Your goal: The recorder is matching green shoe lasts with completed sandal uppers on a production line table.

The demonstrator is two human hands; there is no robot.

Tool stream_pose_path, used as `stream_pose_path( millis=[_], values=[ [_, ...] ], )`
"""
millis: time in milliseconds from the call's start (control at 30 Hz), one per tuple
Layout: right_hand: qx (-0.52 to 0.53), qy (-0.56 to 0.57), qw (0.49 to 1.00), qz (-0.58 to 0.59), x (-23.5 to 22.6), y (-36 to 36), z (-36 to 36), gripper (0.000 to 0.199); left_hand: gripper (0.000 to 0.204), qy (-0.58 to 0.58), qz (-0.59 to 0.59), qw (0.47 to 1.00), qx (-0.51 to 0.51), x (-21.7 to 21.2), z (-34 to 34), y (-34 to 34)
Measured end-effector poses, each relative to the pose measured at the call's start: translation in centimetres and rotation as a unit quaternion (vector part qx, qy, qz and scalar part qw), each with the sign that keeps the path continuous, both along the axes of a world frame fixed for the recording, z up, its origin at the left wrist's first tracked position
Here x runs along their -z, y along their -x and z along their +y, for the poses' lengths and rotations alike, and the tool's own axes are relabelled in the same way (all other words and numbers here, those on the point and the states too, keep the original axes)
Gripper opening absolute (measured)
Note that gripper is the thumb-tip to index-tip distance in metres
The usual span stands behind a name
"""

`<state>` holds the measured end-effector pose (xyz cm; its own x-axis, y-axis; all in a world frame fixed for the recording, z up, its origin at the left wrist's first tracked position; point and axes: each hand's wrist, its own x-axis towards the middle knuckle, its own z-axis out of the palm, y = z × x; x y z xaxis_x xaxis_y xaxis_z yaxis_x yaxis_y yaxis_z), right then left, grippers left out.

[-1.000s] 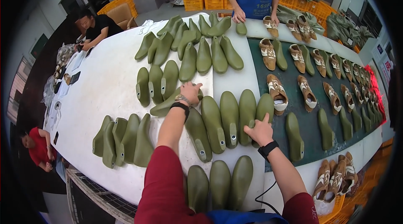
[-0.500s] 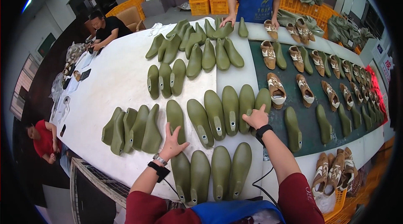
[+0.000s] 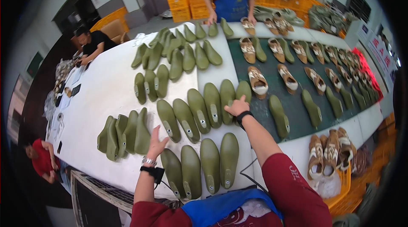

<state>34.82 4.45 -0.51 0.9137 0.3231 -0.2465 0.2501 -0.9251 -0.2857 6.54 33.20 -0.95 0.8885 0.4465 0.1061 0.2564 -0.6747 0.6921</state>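
Note:
Green shoe lasts stand in rows on the white table. My left hand (image 3: 157, 143) is open, fingers apart, beside the leftmost last (image 3: 168, 119) of the middle row and above the near row's left last (image 3: 171, 168). At the right end of the middle row, my right hand (image 3: 238, 107) closes over the near end of a last (image 3: 243, 90), hiding that end. Its thumb points toward the neighbouring last (image 3: 227, 95). Several lasts (image 3: 229, 154) form the near row below my hands. Another cluster of lasts (image 3: 131, 131) stands left of my left hand.
Brown-and-white shoes (image 3: 257, 81) and more lasts (image 3: 278, 114) line a dark green mat (image 3: 265, 110) at right. An orange crate (image 3: 340, 193) with shoes above it stands at near right. Across the table is a co-worker in a blue apron (image 3: 231, 2). Two people sit at left.
The view has shifted. My left hand has come off the middle row's leftmost last, which stands closer to its neighbour. My right hand remains at the row's right end. The co-worker's hand drew back.

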Motion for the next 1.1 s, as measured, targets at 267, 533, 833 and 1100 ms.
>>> stream_pose_path(
  millis=[267, 533, 833, 1100],
  values=[
    [-0.023, -0.012, 1.0, 0.013, 1.1, 0.1, -1.1, 0.063, 0.055, 0.025, 0.074, 0.989, -0.125, 1.2, -5.6, 14.4],
    [-0.015, -0.129, 0.991, 0.02, 0.7, 2.0, -5.9, 0.054, 0.052, 0.059, 0.086, 0.966, -0.237, 6.0, -5.4, 18.0],
    [-0.055, -0.114, 0.989, -0.072, 1.3, 7.7, -7.7, 0.028, 0.054, -0.202, 0.266, 0.835, -0.436, 8.4, -3.4, 17.0],
    [-0.034, -0.119, 0.987, -0.107, 2.3, 10.9, -8.4, 0.047, 0.052, -0.205, 0.296, 0.797, -0.484, 7.8, -5.4, 16.1]
  ],
)
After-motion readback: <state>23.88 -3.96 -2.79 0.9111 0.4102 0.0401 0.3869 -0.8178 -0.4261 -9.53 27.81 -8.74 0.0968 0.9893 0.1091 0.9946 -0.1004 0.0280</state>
